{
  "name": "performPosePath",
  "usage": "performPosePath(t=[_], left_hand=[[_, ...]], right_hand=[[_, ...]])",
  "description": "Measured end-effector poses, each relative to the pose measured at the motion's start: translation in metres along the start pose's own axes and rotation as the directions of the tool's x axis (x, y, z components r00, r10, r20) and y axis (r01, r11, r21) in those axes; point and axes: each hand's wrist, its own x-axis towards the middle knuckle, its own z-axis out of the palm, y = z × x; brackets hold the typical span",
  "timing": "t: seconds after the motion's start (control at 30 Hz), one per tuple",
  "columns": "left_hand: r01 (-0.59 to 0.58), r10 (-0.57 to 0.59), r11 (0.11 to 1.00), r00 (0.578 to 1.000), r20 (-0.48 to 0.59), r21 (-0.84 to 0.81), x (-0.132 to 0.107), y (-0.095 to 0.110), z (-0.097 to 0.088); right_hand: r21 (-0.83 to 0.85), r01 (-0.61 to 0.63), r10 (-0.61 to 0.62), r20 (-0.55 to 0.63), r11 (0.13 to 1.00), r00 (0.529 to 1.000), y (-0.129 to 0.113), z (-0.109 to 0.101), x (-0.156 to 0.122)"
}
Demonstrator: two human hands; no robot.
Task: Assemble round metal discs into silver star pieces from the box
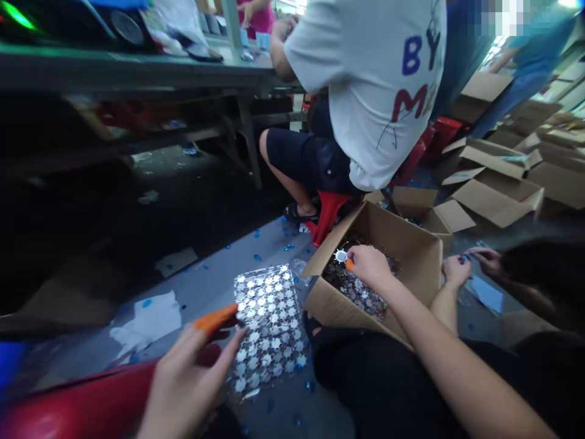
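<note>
My right hand (369,266) reaches into a cardboard box (388,244) and pinches a small white star-shaped piece (340,256) at an orange fingertip cover (350,264). Under it lies a loose heap of similar small pieces (351,288). My left hand (187,384) is at the bottom left, with fingers apart and nothing visible in them. An orange fingertip cover (214,318) sits on one finger, just beside a flat sheet of star-shaped pieces set in tight rows (269,326) on the grey floor. That sheet does not appear to touch my hand.
A person in a white T-shirt (365,79) sits on a red stool (326,213) ahead. Another person's hands (457,271) work at the right. Opened cardboard boxes (493,189) stand at the right, a long table (137,72) at the upper left, and blue pieces (287,247) lie scattered on the floor.
</note>
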Motion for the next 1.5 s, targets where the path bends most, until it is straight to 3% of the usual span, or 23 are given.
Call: performPosePath(t=[0.1,0.2,0.3,0.43,0.67,0.9,1.0,1.1,1.17,1.27,1.37,1.5], left_hand=[[-0.106,0.106,0.994,0.993,0.061,-0.002,-0.003,0.006,-0.001],[-0.12,0.123,0.992,0.989,0.082,-0.044,-0.007,0.01,0.002],[-0.103,0.107,0.994,0.988,0.115,-0.045,-0.012,0.01,0.003],[-0.086,0.078,0.996,0.977,0.198,0.029,-0.016,0.003,0.005],[-0.03,-0.007,0.994,0.942,0.334,0.106,-0.017,-0.005,0.005],[0.061,-0.015,0.991,0.935,0.353,-0.119,-0.011,-0.016,0.01],[0.156,-0.082,0.969,0.934,0.348,-0.19,-0.011,-0.019,0.015],[0.29,-0.201,0.903,0.937,0.286,-0.316,-0.011,-0.019,0.017],[0.387,-0.31,0.812,0.92,0.239,-0.436,-0.008,-0.016,0.016],[0.433,-0.424,0.655,0.889,0.174,-0.619,-0.002,-0.007,0.01],[0.354,-0.449,0.573,0.89,0.079,-0.739,0.003,0.001,0.003],[0.296,-0.41,0.553,0.91,0.055,-0.779,0.004,0.007,-0.003]], right_hand=[[-0.059,0.248,-0.251,-0.04,0.967,0.967,-0.052,-0.037,-0.034],[-0.103,0.408,-0.407,0.029,0.907,0.913,-0.109,-0.057,-0.067],[-0.106,0.465,-0.452,0.12,0.879,0.884,-0.153,-0.056,-0.091],[-0.049,0.482,-0.469,0.161,0.875,0.868,-0.182,-0.038,-0.105],[-0.009,0.553,-0.544,0.161,0.833,0.823,-0.191,-0.021,-0.099],[0.024,0.598,-0.59,0.198,0.801,0.783,-0.195,-0.021,-0.095],[0.064,0.602,-0.603,0.179,0.796,0.778,-0.189,-0.021,-0.089],[0.252,0.605,-0.638,0.072,0.755,0.767,-0.179,-0.02,-0.078],[0.507,0.551,-0.633,-0.014,0.663,0.774,-0.173,-0.02,-0.069],[0.853,0.323,-0.575,-0.032,0.41,0.817,-0.17,-0.02,-0.059],[0.961,0.148,-0.572,0.014,0.235,0.82,-0.172,-0.02,-0.056],[0.988,0.064,-0.613,0.036,0.139,0.789,-0.175,-0.02,-0.059]])
